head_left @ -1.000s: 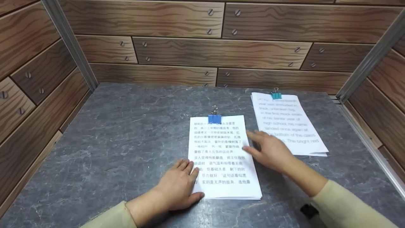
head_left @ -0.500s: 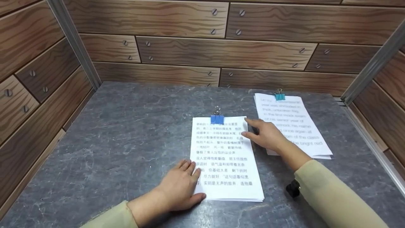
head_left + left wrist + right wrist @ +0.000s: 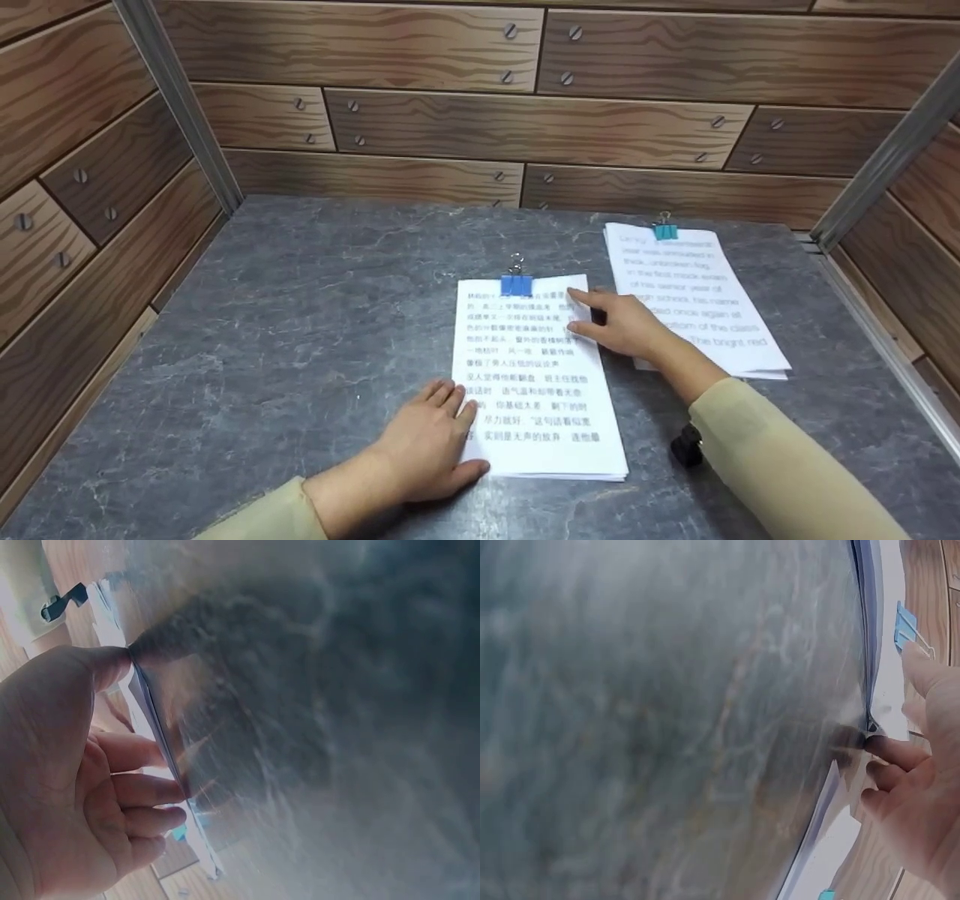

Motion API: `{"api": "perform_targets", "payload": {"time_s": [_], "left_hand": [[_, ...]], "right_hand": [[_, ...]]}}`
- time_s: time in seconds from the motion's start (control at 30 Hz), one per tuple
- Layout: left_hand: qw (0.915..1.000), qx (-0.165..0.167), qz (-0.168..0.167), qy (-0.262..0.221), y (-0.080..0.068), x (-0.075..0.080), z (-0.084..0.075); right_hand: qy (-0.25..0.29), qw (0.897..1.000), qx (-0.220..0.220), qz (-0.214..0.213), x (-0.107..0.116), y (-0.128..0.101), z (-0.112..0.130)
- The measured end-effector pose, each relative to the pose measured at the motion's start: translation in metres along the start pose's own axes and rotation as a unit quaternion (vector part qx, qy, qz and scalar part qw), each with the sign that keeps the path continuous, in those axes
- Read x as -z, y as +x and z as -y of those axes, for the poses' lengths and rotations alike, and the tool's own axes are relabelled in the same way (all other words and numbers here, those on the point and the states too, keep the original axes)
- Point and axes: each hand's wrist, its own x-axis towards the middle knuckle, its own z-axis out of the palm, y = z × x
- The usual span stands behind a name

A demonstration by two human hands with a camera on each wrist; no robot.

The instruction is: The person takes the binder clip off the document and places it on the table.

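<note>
A stack of white sheets with Chinese print (image 3: 525, 360) lies on the table, held at its top by a blue binder clip (image 3: 517, 285). My left hand (image 3: 424, 442) rests flat along the stack's lower left edge, its fingertips on the page and the thumb by the bottom corner. At the upper right edge is my right hand (image 3: 626, 322), index finger and thumb reaching over the top page below the corner. In the right wrist view its other fingertips (image 3: 885, 750) are right at the stack's side edge, near the blue clip (image 3: 905, 626).
A second stack with English print (image 3: 679, 292) and a teal binder clip (image 3: 666, 231) lies at the back right, partly behind my right wrist. The table (image 3: 300, 300) has a grey marbled top, with wood-patterned walls (image 3: 420, 120) behind and at the sides.
My right hand has moved up along the stack's right edge towards its top corner, and its fingers now reach further over the page. The left hand has kept its place.
</note>
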Motion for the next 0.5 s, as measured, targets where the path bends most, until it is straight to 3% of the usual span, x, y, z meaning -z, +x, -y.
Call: {"api": "perform_targets", "payload": {"time_s": [0.13,0.23,0.5], "left_hand": [[1.0000,0.003,0.003,0.002,0.0006,0.0002,-0.0004],[0.9999,0.004,0.010,0.001,0.0007,0.0009,-0.0008],[0.9999,0.005,0.013,-0.003,0.0005,0.0014,-0.0007]], "right_hand": [[0.078,0.997,-0.002,-0.006,0.0005,0.0002,0.0018],[0.150,0.989,-0.011,-0.014,0.0024,0.0013,0.0029],[0.319,0.945,-0.067,-0.017,0.0063,0.0062,0.0023]]}}
